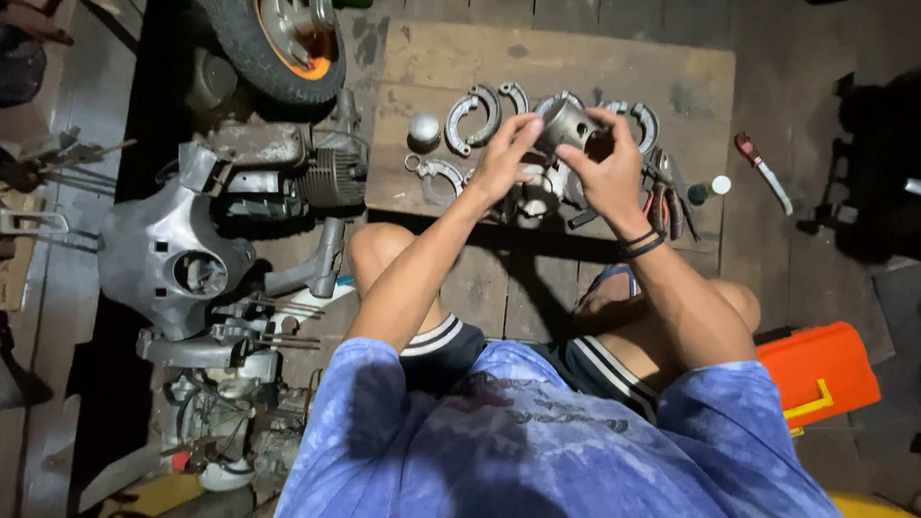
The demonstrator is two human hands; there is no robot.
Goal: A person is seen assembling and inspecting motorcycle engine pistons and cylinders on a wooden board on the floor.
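Dim workshop floor, wooden board (614, 67) laid flat with curved brake shoes (472, 115) and small metal parts on it, stripped scooter body (168, 245) and wheel (278, 43) to the left, orange toolbox (820, 369) at right. Both hands raised above the board: left hand (504, 158) and right hand (609, 168) each closed around a metal piston (566, 125), held between them, fingertips pinching its sides

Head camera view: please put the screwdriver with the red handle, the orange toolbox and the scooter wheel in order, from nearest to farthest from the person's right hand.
From the right hand:
1. Red-handled screwdriver, on the floor just to its right, clearly nearest.
2. Orange toolbox, lower right, beside the person's knee.
3. Scooter wheel, upper left, beyond the left hand.
The toolbox and wheel are less far apart in rank; the wheel looks somewhat farther.
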